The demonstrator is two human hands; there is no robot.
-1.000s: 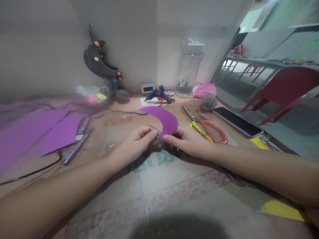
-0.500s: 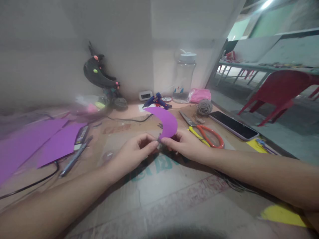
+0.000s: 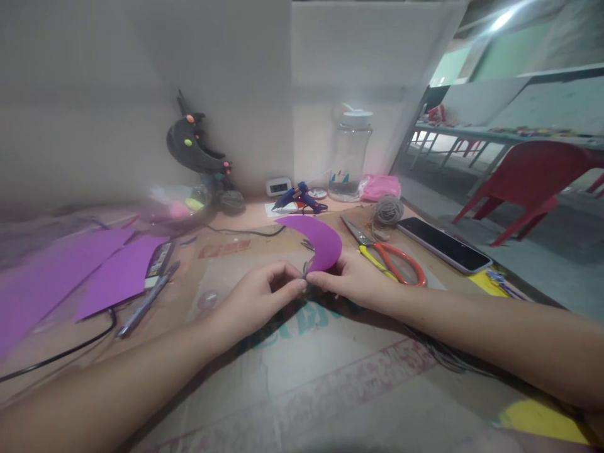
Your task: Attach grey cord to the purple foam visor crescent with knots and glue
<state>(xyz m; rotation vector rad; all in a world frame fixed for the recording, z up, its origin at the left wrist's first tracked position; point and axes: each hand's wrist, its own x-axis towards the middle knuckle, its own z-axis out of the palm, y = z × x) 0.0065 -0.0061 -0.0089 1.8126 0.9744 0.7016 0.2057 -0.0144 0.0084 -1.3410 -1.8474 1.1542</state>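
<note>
A purple crescent-shaped paper piece (image 3: 321, 242) stands up from the cardboard-covered table (image 3: 330, 371), just beyond my fingertips. My right hand (image 3: 356, 280) pinches its lower tip. My left hand (image 3: 262, 296) is closed in a pinch at the same spot, fingertips touching a small dark thing I cannot make out. Both forearms rest low over the table.
Orange-handled scissors (image 3: 391, 255) and a phone (image 3: 443, 244) lie right of my hands. A blue glue gun (image 3: 299, 197), a clear jar (image 3: 352, 154), twine ball (image 3: 387, 209) and a black crescent ornament (image 3: 193, 148) line the wall. Purple sheets (image 3: 94, 270), a pen (image 3: 146, 300) and a cable (image 3: 61, 352) lie left.
The purple crescent has turned more upright and narrower in view. My hands have closed in on its lower tip, and the view has shifted slightly.
</note>
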